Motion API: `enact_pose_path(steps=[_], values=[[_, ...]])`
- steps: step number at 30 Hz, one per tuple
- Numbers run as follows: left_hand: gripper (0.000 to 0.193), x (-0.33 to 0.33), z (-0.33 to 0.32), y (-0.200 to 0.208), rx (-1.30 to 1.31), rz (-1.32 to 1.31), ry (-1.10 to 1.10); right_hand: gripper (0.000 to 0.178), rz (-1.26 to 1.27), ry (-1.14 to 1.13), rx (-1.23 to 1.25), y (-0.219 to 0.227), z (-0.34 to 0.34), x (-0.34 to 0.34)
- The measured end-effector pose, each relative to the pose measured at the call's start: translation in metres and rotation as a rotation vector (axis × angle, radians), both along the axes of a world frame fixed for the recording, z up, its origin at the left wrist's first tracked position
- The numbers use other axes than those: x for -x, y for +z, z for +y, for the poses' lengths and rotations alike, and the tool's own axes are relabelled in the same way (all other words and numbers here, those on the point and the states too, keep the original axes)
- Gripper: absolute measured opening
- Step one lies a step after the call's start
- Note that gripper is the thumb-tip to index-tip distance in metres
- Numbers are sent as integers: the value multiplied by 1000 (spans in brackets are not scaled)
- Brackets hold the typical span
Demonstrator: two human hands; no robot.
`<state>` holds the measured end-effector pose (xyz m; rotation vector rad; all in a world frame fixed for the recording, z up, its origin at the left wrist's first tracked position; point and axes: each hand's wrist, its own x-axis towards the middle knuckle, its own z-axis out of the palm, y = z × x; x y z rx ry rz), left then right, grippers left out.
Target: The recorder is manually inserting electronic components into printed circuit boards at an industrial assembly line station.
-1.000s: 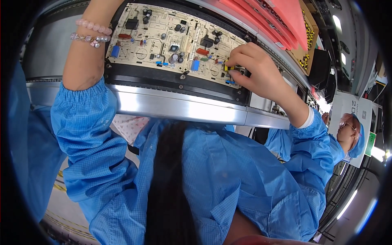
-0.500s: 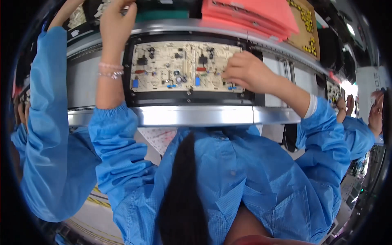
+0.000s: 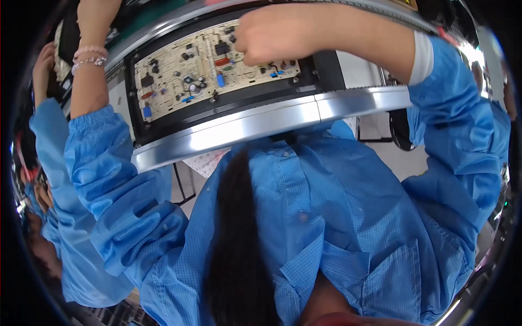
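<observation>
A cream circuit board point(image 3: 170, 69), made of two like halves and set with black, blue and red components, lies in a black carrier frame point(image 3: 185, 119). Above the right half, my right hand point(image 3: 274, 35) has its fingers curled together and turned down; whatever is between them is hidden. My left hand point(image 3: 99, 12) reaches up past the far left corner of the carrier. Its fingers are cut off by the top edge of the picture, so what it touches does not show. Beaded bracelets point(image 3: 89, 57) circle the left wrist.
A shiny metal rail point(image 3: 234, 130) runs along the near side of the carrier, with another rail point(image 3: 163, 26) behind it. At the left, a co-worker's hand point(image 3: 43, 68) and blue sleeve point(image 3: 60, 146) are close to my left arm. Dark green material point(image 3: 144, 24) lies beyond the far rail.
The view has turned and shifted, so the board appears tilted and farther left. My right hand has moved from the board's right edge to over the far part of its right half.
</observation>
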<state>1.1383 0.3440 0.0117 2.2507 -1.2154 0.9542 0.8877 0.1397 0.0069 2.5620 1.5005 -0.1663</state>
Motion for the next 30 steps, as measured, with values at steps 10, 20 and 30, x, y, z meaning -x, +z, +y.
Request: enact_pose_path(steps=[10, 20, 30], values=[[32, -143, -18, -45, -401, 173, 35, 15, -50, 315, 251, 17, -4, -11], [30, -122, -22, -7, -521, 233, 237, 16, -337, 321, 11, 27, -30, 13], [32, -149, 15, 5, -169, 390, 242, 17, -354, -79, -647, 26, -83, 33]])
